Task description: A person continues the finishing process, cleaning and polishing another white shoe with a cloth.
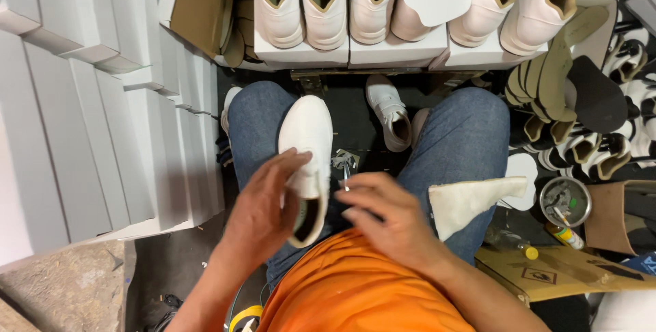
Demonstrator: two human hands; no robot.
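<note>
I see my left hand (pixel 263 202) curled around the white shoe (pixel 306 161), which lies along my left thigh, just below the shoeboxes (pixel 348 52). My right hand (pixel 383 212), beside the shoe's heel, seems to pinch a thin metal tool (pixel 346 176), fingers partly bent.

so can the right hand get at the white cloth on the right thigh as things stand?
Probably yes. The right hand, holding a small metal tool, sits just beside the white cloth, which lies uncovered on the thigh with nothing between them.

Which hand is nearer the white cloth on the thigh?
Right. The right hand sits just beside the white cloth; the left hand is across the shoe, farther away.
</note>
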